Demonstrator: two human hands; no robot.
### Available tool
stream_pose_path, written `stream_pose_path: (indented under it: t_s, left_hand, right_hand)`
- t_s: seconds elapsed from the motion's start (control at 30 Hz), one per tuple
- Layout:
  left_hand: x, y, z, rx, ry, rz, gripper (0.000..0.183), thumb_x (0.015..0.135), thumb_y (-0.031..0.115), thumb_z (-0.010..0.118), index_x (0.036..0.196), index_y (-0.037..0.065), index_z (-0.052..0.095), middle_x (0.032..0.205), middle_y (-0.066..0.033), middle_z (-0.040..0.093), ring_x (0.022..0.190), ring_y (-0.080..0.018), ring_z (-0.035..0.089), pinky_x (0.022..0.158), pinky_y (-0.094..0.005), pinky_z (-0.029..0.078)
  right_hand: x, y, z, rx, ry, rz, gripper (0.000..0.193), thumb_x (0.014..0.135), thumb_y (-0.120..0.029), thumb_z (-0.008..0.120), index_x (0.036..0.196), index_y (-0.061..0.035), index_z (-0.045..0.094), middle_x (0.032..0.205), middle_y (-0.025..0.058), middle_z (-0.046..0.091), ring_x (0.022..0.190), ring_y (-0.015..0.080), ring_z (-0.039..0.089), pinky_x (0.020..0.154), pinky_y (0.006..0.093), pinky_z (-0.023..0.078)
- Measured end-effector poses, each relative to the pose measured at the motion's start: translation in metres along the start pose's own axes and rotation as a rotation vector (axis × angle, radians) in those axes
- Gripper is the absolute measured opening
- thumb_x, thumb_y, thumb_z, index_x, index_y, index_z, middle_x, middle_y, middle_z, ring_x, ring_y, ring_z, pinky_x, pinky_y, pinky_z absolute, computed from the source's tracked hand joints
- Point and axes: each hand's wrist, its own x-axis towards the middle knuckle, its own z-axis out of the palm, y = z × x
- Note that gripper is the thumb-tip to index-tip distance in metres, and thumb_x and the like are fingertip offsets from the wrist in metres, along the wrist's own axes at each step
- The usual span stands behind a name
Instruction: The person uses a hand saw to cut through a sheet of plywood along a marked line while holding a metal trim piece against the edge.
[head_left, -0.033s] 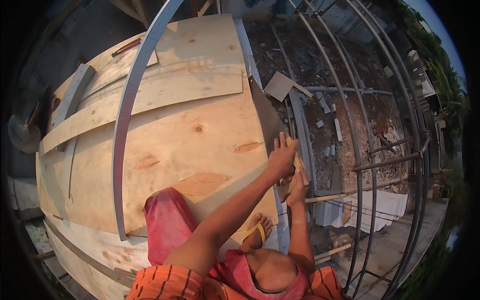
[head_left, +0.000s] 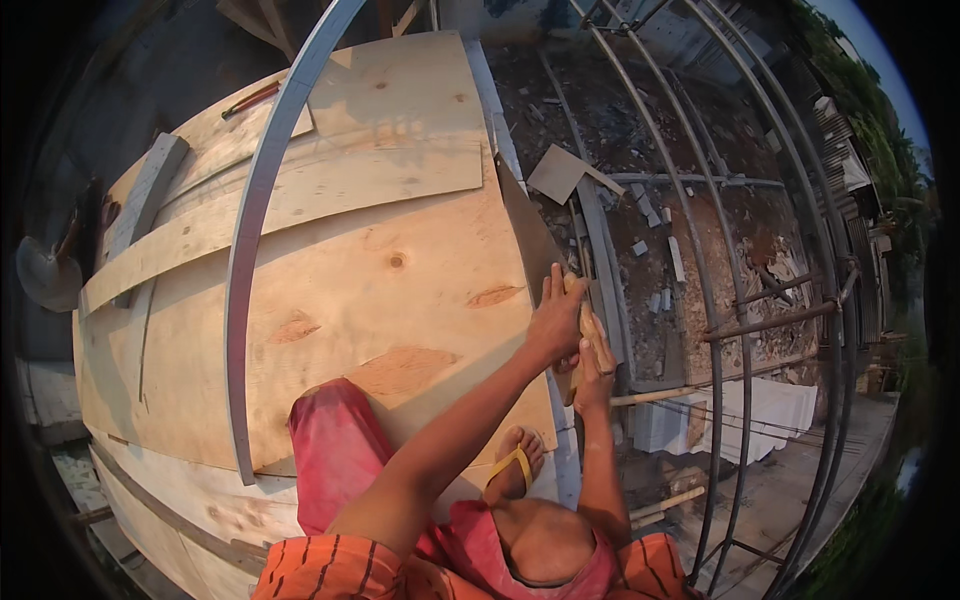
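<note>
At the right edge of a large plywood sheet, both of my hands are on a short piece of light wood. My left hand is closed around its far part, with some fingers reaching up along it. Lower and nearer to me, my right hand grips the same piece from the right. Its exact shape is partly hidden by my fingers. Beneath it a brown panel hangs down along the sheet's edge. My foot in a yellow-strapped sandal stands on the plywood next to my left forearm.
A long plywood strip and a grey beam lie across the sheet. An upright metal bar arches over the left side. Right of the edge is a drop to rubble-strewn ground, with scaffold poles standing close by.
The piece of wood has tilted slightly, showing more of its near end by my right hand. Both hands have shifted only a little and keep their hold.
</note>
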Motion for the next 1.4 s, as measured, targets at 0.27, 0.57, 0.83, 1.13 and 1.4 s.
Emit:
stream_pose_path:
  t_s: [0.27,0.57,0.83,1.13,1.4]
  left_hand:
    - [-0.054,-0.043,-0.012,-0.508,0.183,0.104,0.066,0.070,0.010,0.078,0.125,0.008,0.042,0.111,-0.0115,0.049,0.091,-0.0190,0.054,0.081,-0.0313,0.046]
    - [-0.002,-0.048,-0.020,-0.383,0.103,0.105,0.073,0.066,0.010,0.082,0.126,0.009,0.041,0.114,-0.0192,0.049,0.104,-0.0307,0.054,0.092,-0.0400,0.045]
    - [0.000,-0.067,-0.014,-0.412,0.065,0.062,0.071,0.066,0.011,0.081,0.125,0.011,0.042,0.135,-0.0232,0.044,0.116,-0.0398,0.051,0.097,-0.0418,0.044]
    - [-0.082,-0.027,0.009,-0.300,0.118,0.085,0.065,0.074,0.012,0.076,0.129,0.016,0.041,0.150,-0.0380,0.022,0.128,-0.0550,0.043,0.095,-0.0488,0.048]
    - [0.020,-0.035,-0.012,-0.244,0.025,0.108,0.068,0.070,0.012,0.080,0.125,0.010,0.039,0.125,-0.0282,0.042,0.120,-0.0509,0.049,0.095,-0.0478,0.047]
  right_hand:
    - [-0.042,-0.023,0.034,-0.527,-0.090,-0.346,0.057,0.086,-0.009,0.063,0.138,0.0064,0.046,0.120,0.0297,0.063,0.116,0.0390,0.062,0.091,0.0391,0.052]
    - [0.018,0.003,0.036,-0.386,-0.054,-0.270,0.060,0.085,-0.010,0.065,0.139,0.0059,0.045,0.121,0.0294,0.063,0.114,0.0397,0.063,0.093,0.0412,0.051]
    - [0.022,0.032,0.041,-0.397,-0.032,-0.366,0.058,0.087,-0.010,0.063,0.140,0.0061,0.044,0.123,0.0287,0.062,0.117,0.0388,0.062,0.098,0.0398,0.049]
    - [-0.059,0.009,0.010,-0.434,-0.109,-0.361,0.057,0.090,-0.012,0.058,0.141,0.0077,0.042,0.127,0.0265,0.060,0.119,0.0318,0.061,0.097,0.0387,0.048]
    - [0.025,0.017,0.019,-0.320,0.007,-0.190,0.055,0.091,-0.012,0.059,0.142,0.0024,0.044,0.118,0.0204,0.065,0.101,0.0245,0.064,0.087,0.0332,0.050]
